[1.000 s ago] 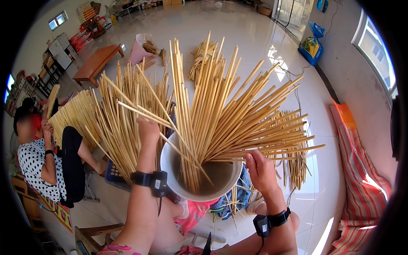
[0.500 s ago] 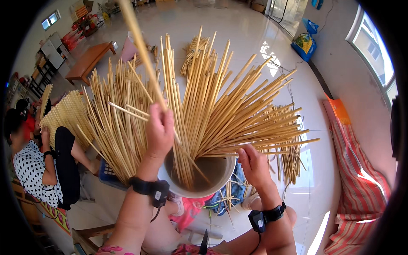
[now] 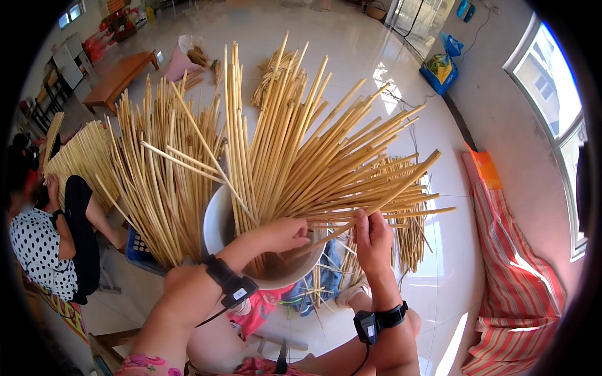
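A thick fan of dried yellow plant stalks (image 3: 269, 150) stands in a pale metal basin (image 3: 216, 219) of murky water between my knees. My right hand (image 3: 374, 235) is closed at the basin's right side, pinching a single stalk (image 3: 407, 175). That stalk slants from the upper right down across the basin's rim. Over the basin's near part reaches my left hand (image 3: 285, 235), its fingers curled in close to the stalk's lower stretch. Whether anything sits in those fingers is hidden.
More stalks (image 3: 163, 163) stand to the left in a blue plastic crate (image 3: 139, 247). A stalk pile (image 3: 411, 219) lies on the floor at right. At far left a person (image 3: 44, 238) sits holding a woven stalk mat (image 3: 81, 156). A striped cloth (image 3: 514, 263) lines the right wall.
My left hand has come down from holding a stalk upright to low over the basin. A stalk now lies slanted in my right hand. The view has shifted slightly.
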Tool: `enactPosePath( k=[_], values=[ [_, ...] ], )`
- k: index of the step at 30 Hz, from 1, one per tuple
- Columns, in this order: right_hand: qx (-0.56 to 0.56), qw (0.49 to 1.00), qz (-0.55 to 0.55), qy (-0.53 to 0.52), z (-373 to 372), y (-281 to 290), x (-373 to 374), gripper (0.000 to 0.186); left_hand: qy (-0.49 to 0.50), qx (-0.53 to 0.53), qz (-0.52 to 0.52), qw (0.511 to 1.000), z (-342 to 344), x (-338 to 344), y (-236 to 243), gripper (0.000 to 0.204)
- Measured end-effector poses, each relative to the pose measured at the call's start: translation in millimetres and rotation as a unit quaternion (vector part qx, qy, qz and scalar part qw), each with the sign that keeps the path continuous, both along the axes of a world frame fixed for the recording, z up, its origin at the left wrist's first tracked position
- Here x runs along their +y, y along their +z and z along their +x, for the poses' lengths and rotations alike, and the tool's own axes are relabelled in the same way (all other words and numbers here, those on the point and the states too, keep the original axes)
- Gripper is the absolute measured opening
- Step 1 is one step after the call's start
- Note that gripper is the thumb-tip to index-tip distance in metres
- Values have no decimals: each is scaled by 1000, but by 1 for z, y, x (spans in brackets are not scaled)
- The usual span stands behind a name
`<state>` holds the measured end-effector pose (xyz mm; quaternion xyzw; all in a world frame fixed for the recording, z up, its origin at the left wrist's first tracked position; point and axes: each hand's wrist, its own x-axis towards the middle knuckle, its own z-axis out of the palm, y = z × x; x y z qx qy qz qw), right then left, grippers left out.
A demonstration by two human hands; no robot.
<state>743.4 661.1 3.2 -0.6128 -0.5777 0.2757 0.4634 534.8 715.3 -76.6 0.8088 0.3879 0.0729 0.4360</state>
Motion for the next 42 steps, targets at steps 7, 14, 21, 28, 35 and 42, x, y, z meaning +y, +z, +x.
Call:
enactPosePath(
  k=[7,14,21,28,35,42],
  values=[
    [-59,990,126,-3,-1,12,-9,10,-204,305,50,929,-8,-3,-81,33],
    [-85,992,89,-2,9,-4,-6,19,-164,285,-42,944,-18,-4,-104,36],
    [-92,992,-18,83,-7,-5,-5,11,-2,237,-65,969,-22,10,-111,41],
    [-163,981,17,101,-10,-11,-2,10,106,202,-61,972,-5,-4,-94,48],
    [-48,994,-45,82,-13,-13,1,20,-53,82,-168,981,-7,10,-95,45],
    [114,977,111,-146,55,22,3,29,-112,-74,-242,961,-20,22,-17,33]
  ],
)
